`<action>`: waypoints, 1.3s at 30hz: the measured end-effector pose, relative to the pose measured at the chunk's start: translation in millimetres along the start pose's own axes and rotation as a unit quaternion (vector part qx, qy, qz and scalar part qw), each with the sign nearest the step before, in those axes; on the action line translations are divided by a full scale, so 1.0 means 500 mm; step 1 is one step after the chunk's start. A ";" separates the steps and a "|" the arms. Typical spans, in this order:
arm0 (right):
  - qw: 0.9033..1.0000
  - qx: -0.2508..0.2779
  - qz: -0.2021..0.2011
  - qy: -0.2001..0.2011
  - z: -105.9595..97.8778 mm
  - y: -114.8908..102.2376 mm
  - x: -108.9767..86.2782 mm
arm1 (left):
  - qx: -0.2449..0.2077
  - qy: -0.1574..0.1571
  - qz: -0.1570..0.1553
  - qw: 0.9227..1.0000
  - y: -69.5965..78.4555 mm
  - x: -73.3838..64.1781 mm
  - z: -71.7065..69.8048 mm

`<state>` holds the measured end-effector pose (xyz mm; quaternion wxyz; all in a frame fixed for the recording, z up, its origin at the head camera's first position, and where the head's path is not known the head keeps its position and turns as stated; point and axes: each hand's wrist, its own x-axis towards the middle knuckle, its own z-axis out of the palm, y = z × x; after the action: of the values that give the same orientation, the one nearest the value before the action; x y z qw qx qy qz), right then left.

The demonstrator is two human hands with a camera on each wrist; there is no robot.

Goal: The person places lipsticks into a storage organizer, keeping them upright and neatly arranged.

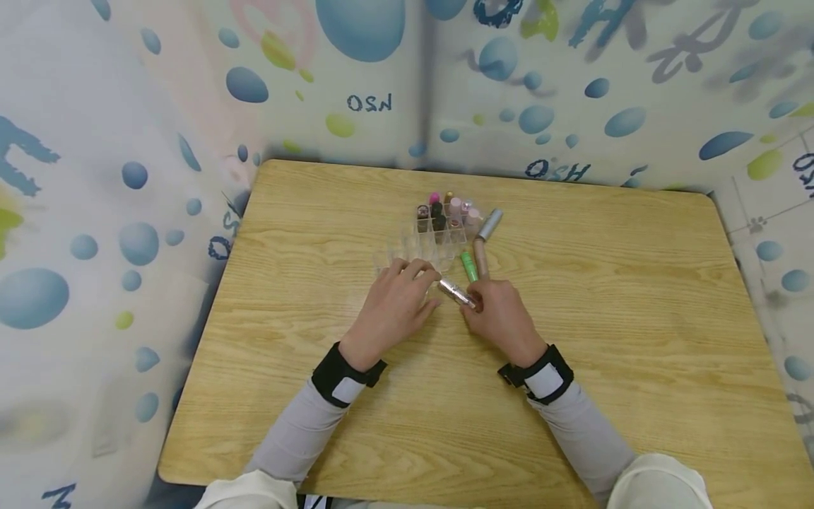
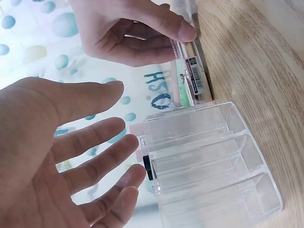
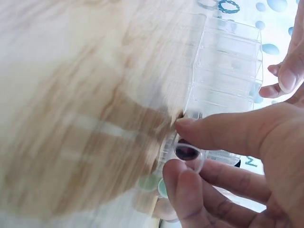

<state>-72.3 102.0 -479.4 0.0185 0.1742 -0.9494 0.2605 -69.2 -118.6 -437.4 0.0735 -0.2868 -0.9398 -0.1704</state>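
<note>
My right hand (image 1: 502, 318) pinches a shiny silver, clear-walled cosmetic tube (image 1: 456, 292) between thumb and fingers. In the left wrist view this tube (image 2: 195, 76) bears a barcode label; its round dark end (image 3: 186, 151) faces the right wrist camera. My left hand (image 1: 397, 304) holds nothing, its fingers spread and slightly bent beside a clear stepped lipstick organizer (image 1: 413, 244). The organizer's front compartments (image 2: 204, 137) hold nothing in the left wrist view. Several lipsticks (image 1: 437, 215), dark, pink and gold, stand in its back rows.
Beside the organizer's right side lie a green tube (image 1: 469, 266) and a brownish tube (image 1: 481, 258) with a silver cap (image 1: 490, 225) at its far end. All stand or lie on a wood-grain table (image 1: 604, 283), with a patterned curtain (image 1: 445, 85) behind it.
</note>
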 end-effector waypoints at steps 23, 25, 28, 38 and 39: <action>0.996 0.077 -0.050 -0.008 -0.070 -0.018 -0.040 | -0.034 0.005 0.063 0.997 0.008 0.000 0.012; 0.996 0.073 -0.059 -0.003 -0.074 -0.023 -0.041 | -0.037 0.003 0.065 0.997 0.008 0.000 0.013; 0.995 0.065 -0.071 0.003 -0.076 -0.026 -0.042 | -0.044 -0.005 0.064 0.997 0.008 -0.001 0.013; 0.994 0.083 -0.069 0.012 -0.097 -0.034 -0.051 | -0.065 -0.014 0.067 0.996 0.012 0.000 0.008; 0.994 0.084 -0.069 0.014 -0.101 -0.036 -0.052 | -0.064 -0.016 0.068 0.995 0.012 0.000 0.008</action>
<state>-44.7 121.0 -430.2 0.0351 0.2369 -0.9093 0.3402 -65.9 -112.3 -439.3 0.0513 -0.3573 -0.9061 -0.2206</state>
